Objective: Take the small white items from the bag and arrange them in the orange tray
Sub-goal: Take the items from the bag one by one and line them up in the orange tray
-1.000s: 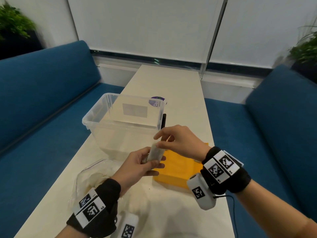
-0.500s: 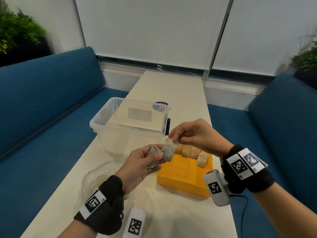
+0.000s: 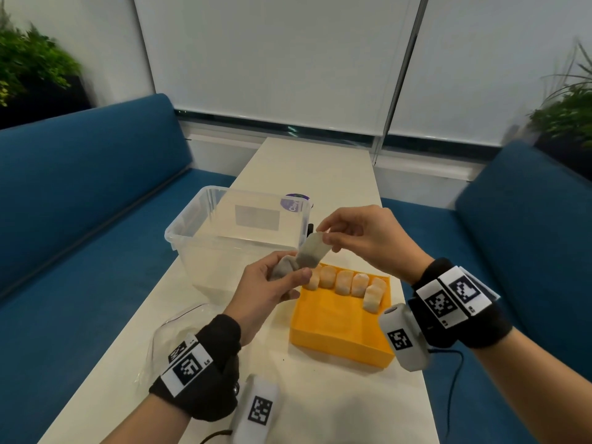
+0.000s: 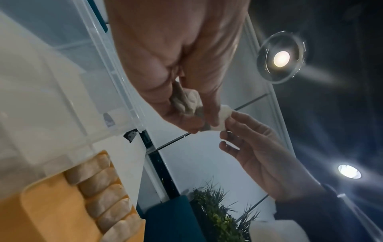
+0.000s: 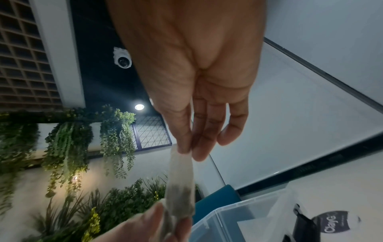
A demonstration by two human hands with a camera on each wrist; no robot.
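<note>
Above the table, my left hand (image 3: 282,278) grips a crumpled small white pouch (image 3: 283,267) between thumb and fingers. My right hand (image 3: 326,238) pinches the top corner of a second white pouch (image 3: 312,254), whose lower end still touches the left hand's one. In the right wrist view this pouch (image 5: 180,188) hangs from my fingertips (image 5: 184,147), dark grains showing in its lower half. The orange tray (image 3: 336,325) lies below the hands, with several white pouches (image 3: 344,282) standing in a row along its far wall. The clear bag (image 3: 173,331) lies beside my left wrist.
A clear plastic bin (image 3: 205,219) stands just behind the hands, left of the tray. A purple-labelled lid (image 3: 294,203) lies behind the bin. The narrow white table (image 3: 320,395) runs between blue sofas (image 3: 80,235). The tray's near part holds nothing.
Both hands have risen and moved apart a little. My right hand has drawn one pouch up and to the right, away from the one in my left hand.
</note>
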